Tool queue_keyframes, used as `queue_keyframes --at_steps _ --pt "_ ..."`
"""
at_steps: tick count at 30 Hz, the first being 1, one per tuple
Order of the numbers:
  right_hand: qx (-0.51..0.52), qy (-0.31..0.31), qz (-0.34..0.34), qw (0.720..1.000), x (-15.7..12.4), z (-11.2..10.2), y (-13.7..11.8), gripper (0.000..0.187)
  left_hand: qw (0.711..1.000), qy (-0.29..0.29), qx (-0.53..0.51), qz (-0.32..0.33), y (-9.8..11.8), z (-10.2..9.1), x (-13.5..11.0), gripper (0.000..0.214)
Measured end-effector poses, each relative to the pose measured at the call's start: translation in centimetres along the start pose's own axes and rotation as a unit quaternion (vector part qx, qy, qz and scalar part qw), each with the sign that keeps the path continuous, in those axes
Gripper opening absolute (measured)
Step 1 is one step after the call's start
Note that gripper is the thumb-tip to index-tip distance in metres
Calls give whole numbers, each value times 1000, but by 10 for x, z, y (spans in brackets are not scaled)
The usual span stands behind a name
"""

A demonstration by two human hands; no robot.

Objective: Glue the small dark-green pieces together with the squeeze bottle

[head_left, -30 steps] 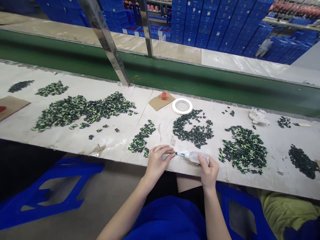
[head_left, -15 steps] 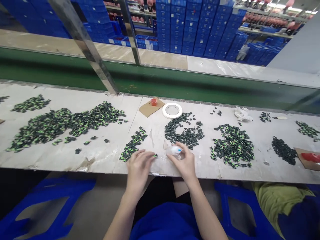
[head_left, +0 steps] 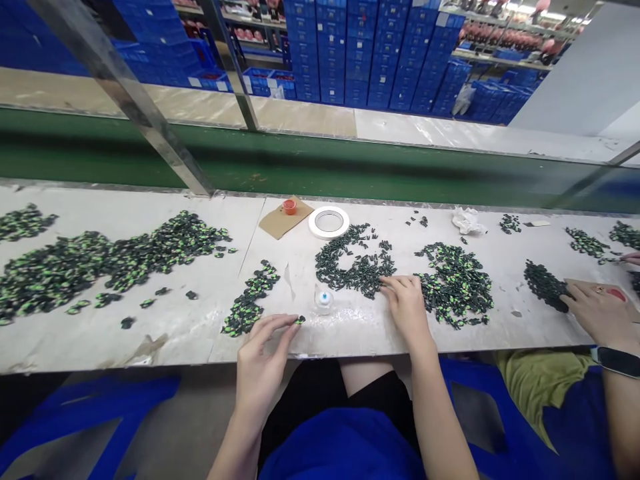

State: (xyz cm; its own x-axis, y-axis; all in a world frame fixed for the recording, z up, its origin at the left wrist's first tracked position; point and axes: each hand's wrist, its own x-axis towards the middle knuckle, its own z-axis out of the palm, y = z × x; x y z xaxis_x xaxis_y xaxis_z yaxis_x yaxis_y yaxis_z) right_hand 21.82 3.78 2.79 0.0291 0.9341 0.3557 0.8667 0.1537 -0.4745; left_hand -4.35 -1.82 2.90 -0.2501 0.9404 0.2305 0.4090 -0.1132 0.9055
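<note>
Between thumb and fingertips, my left hand (head_left: 265, 350) pinches a small black-and-green piece (head_left: 300, 320) just above the table's front part. My right hand (head_left: 406, 303) has its fingertips together at the right edge of a pile of small dark pieces (head_left: 350, 270); whether one is between them is too small to tell. Between my hands a small clear bottle with a blue tip (head_left: 324, 301) stands upright on the table. A narrow pile of black-and-green pieces (head_left: 250, 300) lies beside my left hand, and a wider black-and-green pile (head_left: 457, 287) is right of my right hand.
Behind the dark pile lie a roll of white tape (head_left: 314, 223) and a cardboard piece (head_left: 275, 225) bearing a red tub (head_left: 289, 207). A long black-and-green heap (head_left: 105, 260) spreads leftward. At right, a co-worker's hand (head_left: 600, 310) reaches near another dark pile (head_left: 543, 287).
My right hand has let go of the bottle, now upright on the table, and moved right to the dark pile. My left hand keeps its piece. A co-worker's hands have come into view.
</note>
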Motion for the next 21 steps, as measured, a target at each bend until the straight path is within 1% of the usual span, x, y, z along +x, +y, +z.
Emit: queue_keyframes --at_steps 3,6,8,10,12,14,15,17,19,21 --pt "-30 -37 0 999 3 5 3 18 1000 -8 -6 8 4 3 -2 16" --pt "-28 -30 4 999 1 2 -4 21 1000 -7 -8 14 10 4 -3 14" --pt "18 -7 15 1000 -4 -6 -11 21 1000 -9 -14 21 15 5 -4 13" --pt "108 13 43 993 -12 -16 -22 19 999 -22 -23 33 23 7 -5 11" --pt "216 11 100 971 -22 -23 -36 17 997 -43 -34 52 32 11 -8 10" --pt "311 -2 166 936 -32 -26 -52 19 994 -66 -43 75 40 16 -10 9" --pt "352 -10 190 917 -36 -26 -60 21 992 -75 -45 88 44 18 -11 10" --pt "413 -21 217 884 -44 -26 -74 24 989 -85 -43 112 49 24 -13 11" --pt "443 -25 225 867 -49 -26 -83 26 987 -86 -38 132 53 29 -13 13" --pt "450 -27 225 864 -52 -26 -88 25 986 -87 -33 142 55 31 -14 14"
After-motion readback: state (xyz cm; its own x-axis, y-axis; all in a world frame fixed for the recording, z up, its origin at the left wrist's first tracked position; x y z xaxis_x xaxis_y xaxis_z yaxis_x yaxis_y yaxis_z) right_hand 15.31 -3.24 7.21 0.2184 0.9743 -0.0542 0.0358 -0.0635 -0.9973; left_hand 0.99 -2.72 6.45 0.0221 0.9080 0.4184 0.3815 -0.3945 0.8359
